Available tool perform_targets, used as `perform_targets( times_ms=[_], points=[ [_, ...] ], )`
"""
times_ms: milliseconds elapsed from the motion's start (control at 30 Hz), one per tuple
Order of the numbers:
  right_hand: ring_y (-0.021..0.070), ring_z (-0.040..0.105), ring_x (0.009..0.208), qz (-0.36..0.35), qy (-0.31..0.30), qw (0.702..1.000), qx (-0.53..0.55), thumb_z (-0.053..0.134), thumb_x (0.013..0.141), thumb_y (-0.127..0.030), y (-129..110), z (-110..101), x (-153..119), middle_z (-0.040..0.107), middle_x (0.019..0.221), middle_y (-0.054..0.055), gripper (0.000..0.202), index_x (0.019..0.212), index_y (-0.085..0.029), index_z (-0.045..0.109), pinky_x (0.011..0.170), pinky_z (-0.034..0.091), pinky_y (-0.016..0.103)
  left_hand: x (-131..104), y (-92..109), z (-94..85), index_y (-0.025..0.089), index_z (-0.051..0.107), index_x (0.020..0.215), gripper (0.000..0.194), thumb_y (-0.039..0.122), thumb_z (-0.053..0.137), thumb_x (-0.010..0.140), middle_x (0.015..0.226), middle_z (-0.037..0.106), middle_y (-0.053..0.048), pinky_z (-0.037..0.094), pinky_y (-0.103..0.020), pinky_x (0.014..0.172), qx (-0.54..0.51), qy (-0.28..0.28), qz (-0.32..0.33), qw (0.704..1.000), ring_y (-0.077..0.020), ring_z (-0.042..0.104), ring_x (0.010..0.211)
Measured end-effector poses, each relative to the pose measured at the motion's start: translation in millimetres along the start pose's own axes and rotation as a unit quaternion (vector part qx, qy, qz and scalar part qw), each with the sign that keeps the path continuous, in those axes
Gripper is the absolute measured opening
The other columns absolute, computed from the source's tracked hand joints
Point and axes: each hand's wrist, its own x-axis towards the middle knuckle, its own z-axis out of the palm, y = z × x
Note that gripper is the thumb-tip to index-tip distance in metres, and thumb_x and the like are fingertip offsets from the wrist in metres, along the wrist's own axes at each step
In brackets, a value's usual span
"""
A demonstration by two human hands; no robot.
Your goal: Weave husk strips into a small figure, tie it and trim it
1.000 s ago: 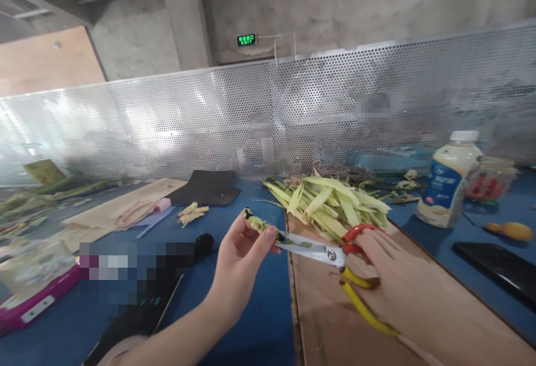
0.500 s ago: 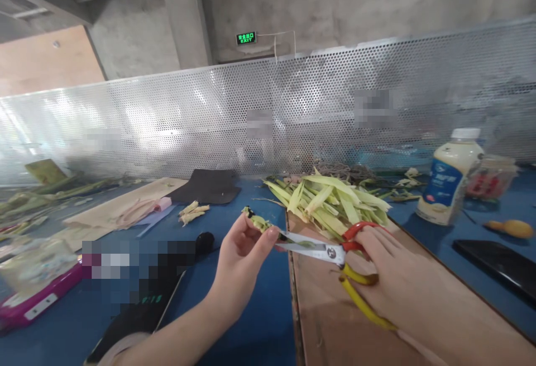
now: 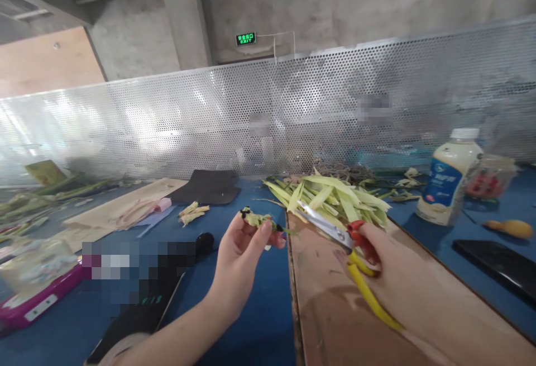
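Note:
Between the thumb and fingers of my left hand is a small pale-green piece with black spots; it looks like folded husk or leaf, but its exact kind is unclear. My right hand grips scissors with red and yellow handles. Their blades point up and to the left, apart from the green piece, and look closed or nearly so. Behind the scissors, a heap of pale-green corn husks lies on the far end of a brown board.
On the right stand a milk-type bottle and a clear box of red items, near a black phone. To the left lie a dark sheet, husk scraps and a purple-edged object. A perforated metal screen closes off the back.
The scissors have pulled away from the green piece to the right, their blades swinging upward and drawing together. My left hand stays nearly in place, still pinching the piece.

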Motion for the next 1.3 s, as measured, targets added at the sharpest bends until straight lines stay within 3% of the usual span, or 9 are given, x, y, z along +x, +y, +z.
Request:
perform_targets(
  times_ms=[133,267,400,567,733,1067,1167,1300],
  points=[
    [0.0141,0.056,0.053,0.051,-0.025,0.996,0.068,0.050,0.074,-0.026,6,5,1,0.060,0.069,0.002,0.018,0.090,-0.020,0.046,0.045,0.042,0.022,1,0,-0.3,0.017,0.055,0.081,0.010,0.027,0.057,0.081,0.067,0.066,0.000,0.048,-0.029,0.072,0.007,0.004,-0.002,1.000,-0.0140,0.063,0.067],
    [0.0160,0.057,0.058,0.076,-0.046,0.995,0.040,0.054,0.073,-0.034,5,3,2,0.059,0.073,0.002,0.022,0.090,-0.021,0.047,0.048,0.043,0.024,0,-1,-1.3,0.018,0.055,0.082,0.010,0.027,0.057,0.081,0.067,0.066,0.000,0.048,-0.028,0.071,0.006,0.002,-0.001,1.000,-0.0141,0.063,0.067],
    [0.0164,0.055,0.061,0.045,-0.040,0.998,0.022,0.050,0.073,-0.031,2,-2,3,0.057,0.072,0.002,0.017,0.086,-0.020,0.047,0.048,0.041,0.024,0,-1,-1.2,0.018,0.056,0.084,0.009,0.027,0.056,0.082,0.072,0.066,-0.001,0.049,-0.030,0.071,-0.002,-0.001,0.008,1.000,-0.0143,0.063,0.068],
    [0.0182,0.055,0.069,-0.034,0.024,0.999,-0.001,0.051,0.069,-0.031,-2,-6,3,0.056,0.075,0.004,0.018,0.083,-0.019,0.047,0.055,0.042,0.027,1,-1,0.2,0.017,0.058,0.092,0.013,0.024,0.057,0.081,0.084,0.064,-0.002,0.050,-0.029,0.069,-0.017,-0.009,0.025,1.000,-0.0130,0.062,0.068],
    [0.0171,0.055,0.066,-0.088,0.016,0.996,-0.011,0.049,0.071,-0.024,-7,-10,3,0.054,0.074,0.003,0.013,0.082,-0.020,0.044,0.056,0.043,0.027,0,0,0.8,0.019,0.060,0.093,0.013,0.024,0.057,0.081,0.089,0.065,-0.003,0.049,-0.025,0.070,-0.005,-0.007,0.022,1.000,-0.0118,0.061,0.073],
    [0.0172,0.053,0.066,-0.055,-0.026,0.998,-0.013,0.050,0.068,-0.025,-5,-4,-1,0.052,0.075,0.002,0.015,0.080,-0.020,0.043,0.053,0.040,0.026,-2,0,0.9,0.019,0.058,0.096,0.015,0.025,0.056,0.082,0.091,0.067,-0.004,0.049,-0.024,0.069,0.007,-0.016,0.012,1.000,-0.0134,0.062,0.079],
    [0.0178,0.054,0.069,-0.061,-0.020,0.998,-0.011,0.050,0.069,-0.025,-4,-2,-2,0.052,0.077,0.002,0.016,0.081,-0.020,0.042,0.057,0.041,0.028,-1,-1,0.4,0.019,0.058,0.097,0.016,0.025,0.055,0.083,0.092,0.066,-0.004,0.049,-0.023,0.068,0.008,-0.009,0.014,1.000,-0.0124,0.062,0.076],
    [0.0180,0.054,0.065,-0.075,0.012,0.997,-0.035,0.050,0.068,-0.027,-8,-6,-1,0.052,0.075,0.002,0.017,0.080,-0.020,0.041,0.049,0.038,0.026,-1,-2,-0.4,0.020,0.059,0.092,0.012,0.025,0.057,0.082,0.086,0.066,-0.001,0.049,-0.022,0.069,0.010,0.008,0.021,1.000,-0.0107,0.062,0.072]
  ],
)
